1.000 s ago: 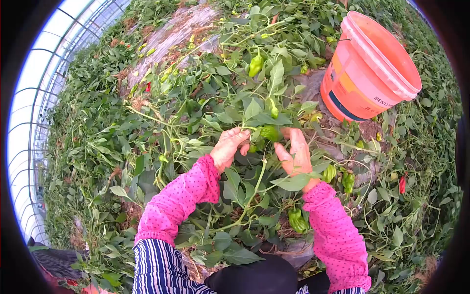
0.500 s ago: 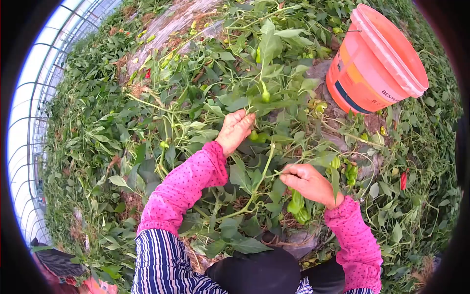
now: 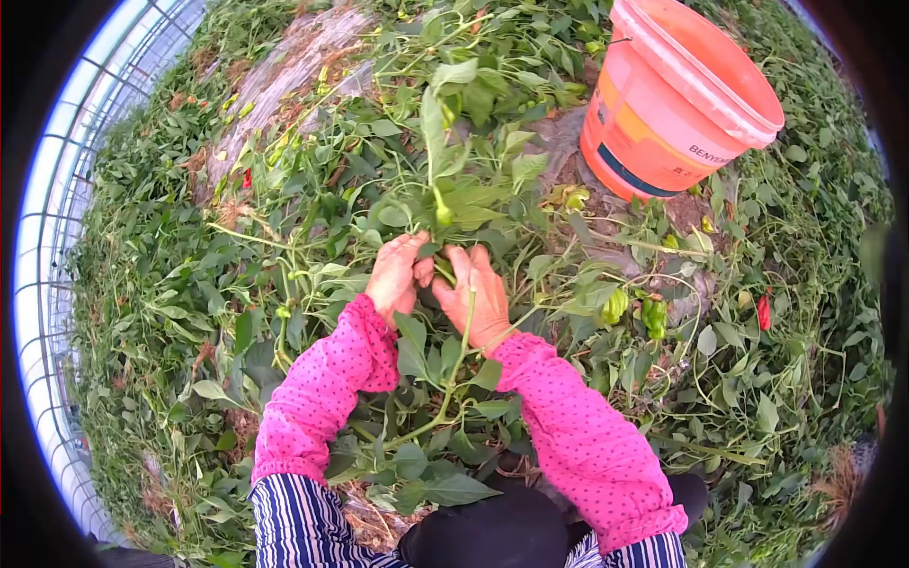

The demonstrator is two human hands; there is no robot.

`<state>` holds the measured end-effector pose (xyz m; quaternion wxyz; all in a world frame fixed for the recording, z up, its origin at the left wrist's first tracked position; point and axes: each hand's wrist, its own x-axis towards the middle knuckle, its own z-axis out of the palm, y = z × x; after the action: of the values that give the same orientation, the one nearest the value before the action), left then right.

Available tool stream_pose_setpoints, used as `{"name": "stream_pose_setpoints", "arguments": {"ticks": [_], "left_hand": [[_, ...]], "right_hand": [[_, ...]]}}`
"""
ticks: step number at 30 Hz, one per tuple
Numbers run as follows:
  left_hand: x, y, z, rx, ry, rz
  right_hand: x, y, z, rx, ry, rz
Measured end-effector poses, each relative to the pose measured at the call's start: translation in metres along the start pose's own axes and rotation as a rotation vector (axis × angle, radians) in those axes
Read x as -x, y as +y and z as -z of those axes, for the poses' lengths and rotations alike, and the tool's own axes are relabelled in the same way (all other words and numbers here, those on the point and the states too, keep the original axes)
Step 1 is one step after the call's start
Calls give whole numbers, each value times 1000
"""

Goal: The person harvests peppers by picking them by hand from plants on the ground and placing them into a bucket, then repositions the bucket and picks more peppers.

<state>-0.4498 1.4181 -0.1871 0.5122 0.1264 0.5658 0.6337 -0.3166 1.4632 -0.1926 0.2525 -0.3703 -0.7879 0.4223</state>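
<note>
My left hand point(image 3: 398, 275) is closed, pinching a stem of a leafy pepper plant point(image 3: 464, 204). Beside it, my right hand point(image 3: 476, 292) has its fingers curled around a green pepper point(image 3: 445, 269), of which only a bit shows between thumb and fingers. The fingertips of both hands nearly meet among the leaves. Just above them another small green pepper point(image 3: 442, 212) hangs from its stalk. A bare green branch point(image 3: 454, 374) rises in front of my right hand.
An orange-pink bucket point(image 3: 653, 123) stands tilted at the upper right. Right of my hands hang wrinkled green peppers point(image 3: 653, 317) and a red pepper point(image 3: 764, 311). Dense plants surround me, with plastic ground film point(image 3: 275, 95) between them and a greenhouse frame point(image 3: 57, 227) at left.
My right hand has left a stem on the right and moved up and left to join my left hand, closing around a green pepper. The view has shifted slightly right.
</note>
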Motion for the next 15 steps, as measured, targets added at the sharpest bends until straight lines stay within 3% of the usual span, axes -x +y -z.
{"name": "stream_pose_setpoints", "arguments": {"ticks": [5, 7, 12, 13, 15], "left_hand": [[6, 1, -7, -84, -13, 15], [5, 0, -8, -215, 16, 40], [11, 1, -17, -269, -42, -20], [17, 5, -19, -369, -92, -49], [18, -7, -15, -584, -166, -308]], "right_hand": [[-9, 7, -1, 176, -20, 4], [-11, 15, -6, 181, -76, 21], [-8, 14, 7, 66, 33, 7], [-6, 15, 11, 82, 42, 4], [1, 19, 15, 293, -132, 60]]}}
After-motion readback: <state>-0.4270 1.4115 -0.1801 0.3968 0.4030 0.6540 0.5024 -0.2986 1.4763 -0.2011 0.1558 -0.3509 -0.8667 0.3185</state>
